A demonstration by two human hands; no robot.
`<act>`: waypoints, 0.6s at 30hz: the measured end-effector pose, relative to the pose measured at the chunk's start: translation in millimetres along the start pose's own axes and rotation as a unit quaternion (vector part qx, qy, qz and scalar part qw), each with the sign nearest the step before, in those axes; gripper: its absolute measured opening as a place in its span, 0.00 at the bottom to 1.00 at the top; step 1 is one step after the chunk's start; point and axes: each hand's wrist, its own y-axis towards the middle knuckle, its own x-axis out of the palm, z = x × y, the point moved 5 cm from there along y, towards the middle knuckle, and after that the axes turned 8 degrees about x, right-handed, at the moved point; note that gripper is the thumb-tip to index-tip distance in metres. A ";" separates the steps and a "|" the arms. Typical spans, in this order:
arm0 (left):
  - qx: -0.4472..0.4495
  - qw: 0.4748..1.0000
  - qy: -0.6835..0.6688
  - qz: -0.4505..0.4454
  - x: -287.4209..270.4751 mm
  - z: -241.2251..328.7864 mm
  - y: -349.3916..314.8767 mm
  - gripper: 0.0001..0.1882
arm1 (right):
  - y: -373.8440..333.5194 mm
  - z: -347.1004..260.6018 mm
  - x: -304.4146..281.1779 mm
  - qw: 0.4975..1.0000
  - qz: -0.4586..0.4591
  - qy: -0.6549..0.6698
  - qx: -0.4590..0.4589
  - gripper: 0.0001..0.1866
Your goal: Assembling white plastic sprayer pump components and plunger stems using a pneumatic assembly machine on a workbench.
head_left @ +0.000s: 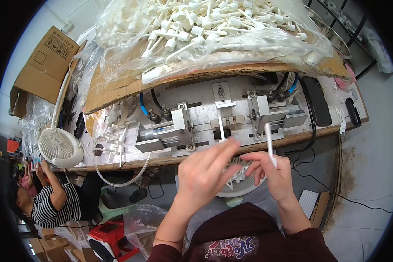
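Observation:
My left hand (203,174) is in front of the metal clamping fixture (222,124), fingers stretched forward and thumb apart, slightly blurred at the tips. Just beyond those fingertips a white plastic stem (221,130) stands in the middle of the fixture; whether they touch it is hard to see. In my right hand (270,172) is a white plastic rod-shaped piece (269,139), pointing up, its lower end hidden by the fingers. Below both hands, a round white basket (245,191) holds several small white pieces, partly covered by my hands.
A heap of white plastic pieces (196,26) lies in clear film on cardboard (118,89) behind the fixture. Pneumatic cylinders flank it. At left are a white fan (61,146) and loose white fittings (113,139); at right, a black phone (316,102). Another person (52,196) sits far left.

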 end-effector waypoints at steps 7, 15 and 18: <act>0.016 0.979 -0.197 0.050 -9.8 16.0 0.8 0.22 | 1.6 -18.7 28.1 0.984 -0.178 -0.001 0.029 0.18; -0.077 0.987 -0.095 0.101 -30.0 -3.2 -8.6 0.16 | 56.2 -93.0 5.2 0.989 -0.067 -0.117 -0.054 0.16; -0.071 0.995 -0.035 0.054 -19.4 -8.0 -9.3 0.16 | 94.5 -151.1 -19.0 0.913 0.128 -0.259 -0.288 0.09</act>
